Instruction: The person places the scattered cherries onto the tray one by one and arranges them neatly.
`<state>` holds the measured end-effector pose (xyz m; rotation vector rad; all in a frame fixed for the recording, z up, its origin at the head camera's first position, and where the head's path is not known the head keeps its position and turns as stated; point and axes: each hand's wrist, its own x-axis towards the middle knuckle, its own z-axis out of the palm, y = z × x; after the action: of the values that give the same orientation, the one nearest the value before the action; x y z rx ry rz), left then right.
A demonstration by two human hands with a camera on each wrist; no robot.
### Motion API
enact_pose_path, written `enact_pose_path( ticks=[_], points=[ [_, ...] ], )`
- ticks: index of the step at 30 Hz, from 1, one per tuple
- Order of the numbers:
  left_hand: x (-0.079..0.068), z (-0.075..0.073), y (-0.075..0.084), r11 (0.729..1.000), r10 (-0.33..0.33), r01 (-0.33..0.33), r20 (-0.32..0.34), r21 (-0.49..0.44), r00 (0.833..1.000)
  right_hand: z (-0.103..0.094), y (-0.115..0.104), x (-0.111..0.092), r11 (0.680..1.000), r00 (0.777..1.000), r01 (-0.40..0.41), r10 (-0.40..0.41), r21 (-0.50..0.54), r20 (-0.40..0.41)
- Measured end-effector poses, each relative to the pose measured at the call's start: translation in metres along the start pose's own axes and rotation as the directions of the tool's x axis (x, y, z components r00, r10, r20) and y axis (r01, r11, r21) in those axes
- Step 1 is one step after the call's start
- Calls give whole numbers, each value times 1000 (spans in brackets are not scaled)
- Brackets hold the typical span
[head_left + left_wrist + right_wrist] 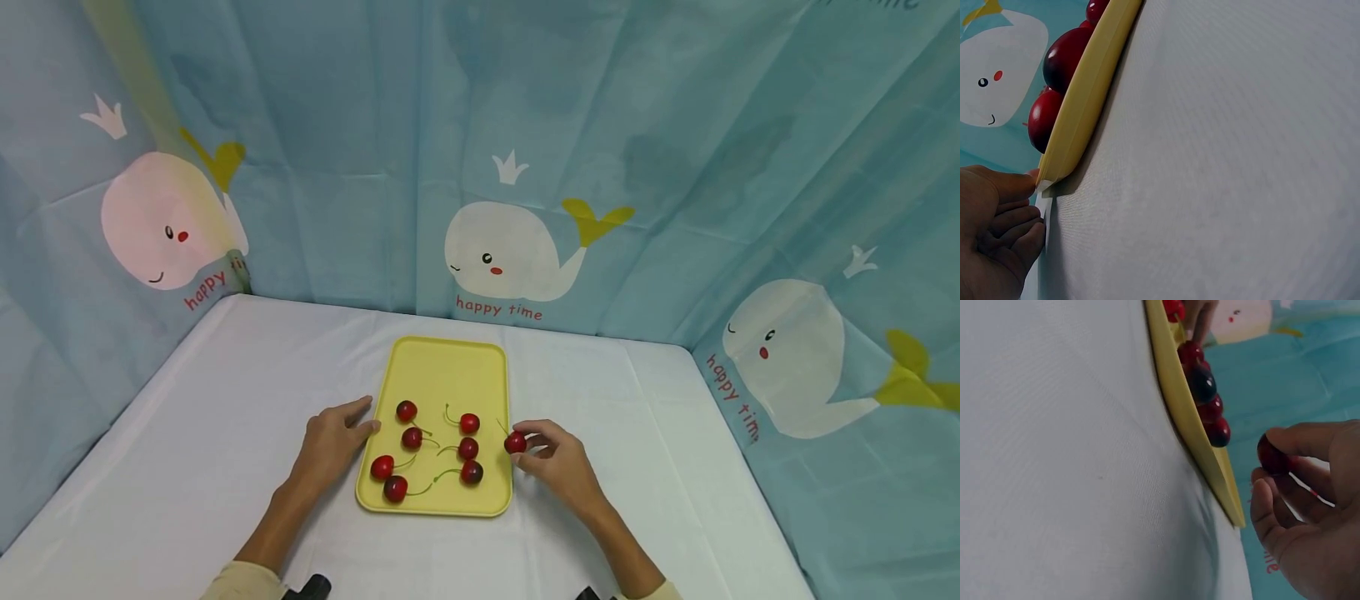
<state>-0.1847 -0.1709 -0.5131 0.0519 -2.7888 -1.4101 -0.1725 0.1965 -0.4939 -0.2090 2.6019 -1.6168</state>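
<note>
A yellow rectangular tray (448,367) lies on the white cloth with several dark red cherries on it. In the head view, left-column cherries (412,438) have stems pointing right, and right-column cherries (468,448) have stems pointing left. My right hand (558,462) pinches a single cherry (515,442) between thumb and fingers at the tray's right edge; the right wrist view shows this held cherry (1271,456) raised off the cloth. At the tray's left edge my left hand (330,442) touches the rim with its thumb (1013,186). Its other fingers are loosely bent and hold nothing.
White cloth (300,350) covers the table around the tray. Behind and at both sides hangs a blue curtain (337,233) printed with whales. Black straps or devices (309,587) show near the cuffs at the bottom edge.
</note>
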Motion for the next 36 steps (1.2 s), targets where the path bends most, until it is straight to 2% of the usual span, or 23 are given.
enact_pose_path(
  ticks=[5,10,20,31,36],
  points=[
    [0,0,0,1000,2,-2,-2,7,1000,1,-1,-4,999,995,46,-46,6,85],
    [-1,0,0,1000,-4,4,-3,4,1000,2,-2,-7,997,988,82,-82,11,133],
    [1,0,0,1000,1,-1,2,13,1000,7,-5,-11,992,977,123,-124,15,175],
    [1,0,2,1000,-4,4,4,22,1000,15,-6,-14,977,954,214,-212,14,211],
    [1,1,0,1000,1,-1,0,17,1000,19,-5,-16,964,941,264,-253,-19,225]
  ],
)
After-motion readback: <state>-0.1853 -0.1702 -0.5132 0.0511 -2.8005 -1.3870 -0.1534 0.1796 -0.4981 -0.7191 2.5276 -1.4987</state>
